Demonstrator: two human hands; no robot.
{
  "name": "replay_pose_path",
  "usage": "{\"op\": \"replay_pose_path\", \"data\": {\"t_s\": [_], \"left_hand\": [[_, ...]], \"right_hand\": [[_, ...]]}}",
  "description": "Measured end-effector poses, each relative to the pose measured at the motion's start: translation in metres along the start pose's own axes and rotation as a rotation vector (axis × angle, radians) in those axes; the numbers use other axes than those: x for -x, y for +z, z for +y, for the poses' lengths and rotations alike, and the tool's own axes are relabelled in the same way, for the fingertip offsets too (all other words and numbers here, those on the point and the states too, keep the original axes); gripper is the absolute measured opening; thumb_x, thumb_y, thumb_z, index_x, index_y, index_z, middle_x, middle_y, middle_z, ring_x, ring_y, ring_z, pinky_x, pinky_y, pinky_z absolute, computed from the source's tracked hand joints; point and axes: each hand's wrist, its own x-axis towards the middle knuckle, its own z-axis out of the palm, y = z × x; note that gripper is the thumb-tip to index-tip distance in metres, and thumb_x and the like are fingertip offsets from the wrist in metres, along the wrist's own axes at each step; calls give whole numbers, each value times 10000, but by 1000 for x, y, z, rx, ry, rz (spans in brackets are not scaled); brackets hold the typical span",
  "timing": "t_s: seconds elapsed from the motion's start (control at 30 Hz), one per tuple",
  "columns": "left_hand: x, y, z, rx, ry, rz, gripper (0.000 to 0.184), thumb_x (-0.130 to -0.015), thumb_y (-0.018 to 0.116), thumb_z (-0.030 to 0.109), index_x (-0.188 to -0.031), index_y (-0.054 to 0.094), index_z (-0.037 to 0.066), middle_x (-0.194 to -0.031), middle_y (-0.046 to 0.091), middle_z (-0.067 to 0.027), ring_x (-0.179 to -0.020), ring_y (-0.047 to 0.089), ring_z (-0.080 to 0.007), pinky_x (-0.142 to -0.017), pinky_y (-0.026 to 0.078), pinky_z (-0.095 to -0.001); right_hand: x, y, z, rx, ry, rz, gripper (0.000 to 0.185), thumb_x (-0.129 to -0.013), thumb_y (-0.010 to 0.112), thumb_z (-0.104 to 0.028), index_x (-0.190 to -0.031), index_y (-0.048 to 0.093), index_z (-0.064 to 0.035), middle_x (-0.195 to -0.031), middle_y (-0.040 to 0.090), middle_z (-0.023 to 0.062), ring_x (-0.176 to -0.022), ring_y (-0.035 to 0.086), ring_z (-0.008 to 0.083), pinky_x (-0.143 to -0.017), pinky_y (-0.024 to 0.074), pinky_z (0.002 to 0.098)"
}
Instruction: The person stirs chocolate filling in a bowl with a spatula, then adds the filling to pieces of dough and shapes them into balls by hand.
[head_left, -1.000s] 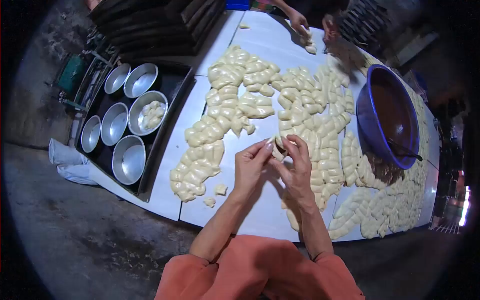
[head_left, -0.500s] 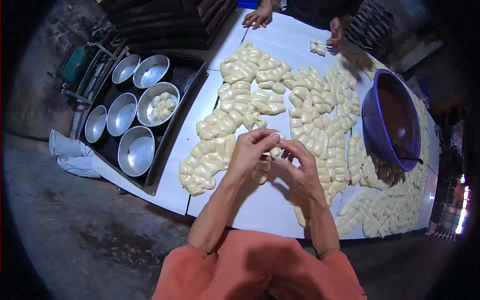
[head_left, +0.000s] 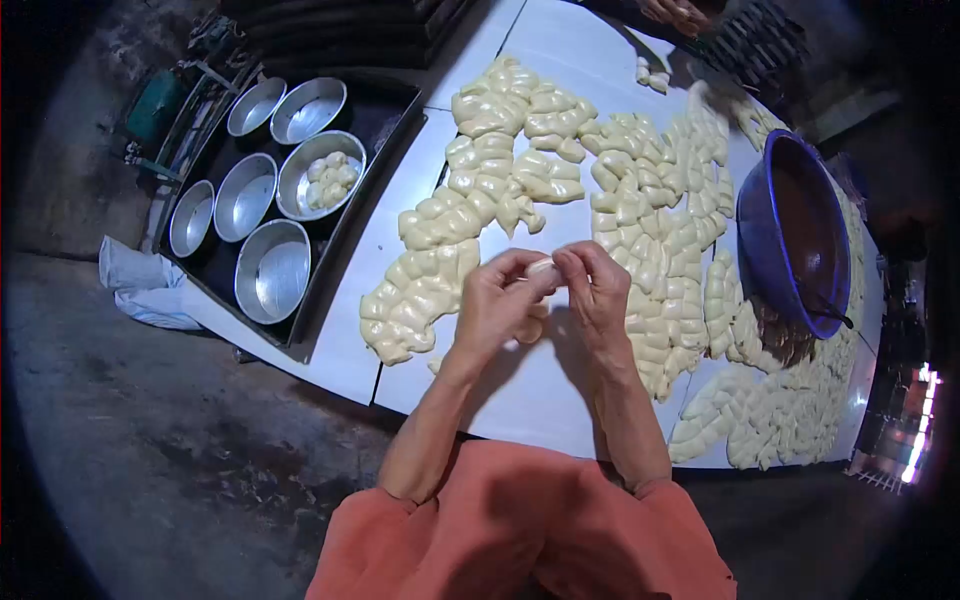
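Dough piece (head_left: 541, 266), small and pale, right at the centre of the action, held just above the white table (head_left: 530, 400) and well in from its near edge! And what a spread that table carries. Over at its left edge sits a black baking tray (head_left: 375, 112), and toward the right edge stands a big blue basin (head_left: 760, 215) with something brown inside, a dark handle (head_left: 846, 320) poking over the rim.

Now the scored dough slabs: one long glossy run (head_left: 440, 215) down the left of the middle, a broad mass (head_left: 640, 230) beside it, another sheet (head_left: 765, 415) filling the near right corner. Six round metal pans (head_left: 273, 271) line up in the tray, one of them with a cluster of dough balls (head_left: 330, 180) in it.

Up at the far edge, a co-worker's hand (head_left: 675, 12) shows near a little group of dough lumps (head_left: 653, 75). Back to the middle: the left hand (head_left: 490, 300) grips the piece between thumb and fingers, and the right hand (head_left: 600, 300) pinches at its other side, fingertips drawn together, the two hands nearly meeting!
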Motion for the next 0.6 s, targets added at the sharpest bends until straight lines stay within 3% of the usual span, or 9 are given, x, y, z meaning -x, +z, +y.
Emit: {"op": "replay_pose_path", "data": {"t_s": [0.03, 0.1, 0.17, 0.2, 0.3, 0.33, 0.43, 0.5, 0.6], "left_hand": [[-1, -2, 1, 60, 28, 61, 237, -954, 664, 160, -1105, 669, -23, -783, 638, 11, -664, 574, -39, -565, 452, -187], [1, -15, -5, 71, 20, 39, 315, -1005, 585, 263, -1058, 690, -29, -784, 659, -11, -694, 612, -67, -580, 473, -221], [13, -29, -4, -25, -44, -49, 405, -1027, 535, 332, -1056, 690, -40, -795, 675, -40, -710, 631, -85, -606, 501, -249], [19, -31, -4, -230, -101, 39, 467, -1026, 507, 379, -1067, 686, -50, -830, 709, -107, -700, 668, -141, -657, 523, -295], [32, -39, 1, -575, -61, 253, 419, -1005, 539, 345, -1057, 692, -41, -895, 721, -176, -758, 701, -227, -713, 527, -342], [30, -45, -9, -629, 72, 272, 366, -976, 568, 306, -1048, 704, -26, -975, 710, -209, -863, 700, -312, -761, 524, -386], [32, -47, -9, -826, 16, 0, 327, -953, 591, 283, -1055, 707, -5, -986, 703, -208, -913, 680, -347, -780, 519, -414], [35, -51, -18, -810, 78, -2, 317, -925, 619, 276, -1074, 704, 10, -951, 703, -205, -883, 678, -357, -778, 517, -413], [33, -53, 3, -832, 6, 35, 356, -913, 644, 280, -1132, 694, 4, -976, 706, -229, -875, 702, -318, -783, 522, -380]], "right_hand": [[-2, 2, -12, 30, -81, 15, 164, -913, 681, -134, -1006, 666, 0, -933, 669, 120, -763, 651, 213, -693, 520, 322], [4, 4, -32, -22, -154, -57, 191, -912, 676, -147, -1029, 667, 3, -946, 671, 119, -841, 659, 221, -739, 523, 329], [11, 0, -27, -52, -28, -207, 204, -905, 669, -141, -1053, 667, -2, -993, 675, 98, -911, 647, 208, -794, 518, 332], [12, -1, -23, -65, 36, -278, 212, -901, 666, -138, -1065, 667, -4, -1017, 677, 88, -946, 640, 202, -822, 515, 333], [6, 5, 9, 223, -55, -479, 241, -890, 663, -177, -1070, 672, -16, -1046, 675, 106, -1017, 626, 272, -879, 493, 378], [4, 8, 23, 389, -217, -585, 260, -893, 662, -214, -1072, 674, -25, -1047, 667, 134, -1020, 607, 319, -903, 478, 395], [-4, 18, 28, 285, -254, -420, 272, -898, 625, -236, -1061, 686, -27, -1028, 679, 137, -1034, 600, 345, -904, 471, 438], [-10, 20, 25, 101, 143, -176, 270, -910, 626, -213, -1111, 665, -36, -1021, 664, 153, -910, 654, 317, -819, 512, 415], [-43, 25, 39, 345, -18, -37, 258, -874, 663, -139, -1112, 639, -43, -982, 655, 151, -842, 664, 301, -761, 521, 398]]}}
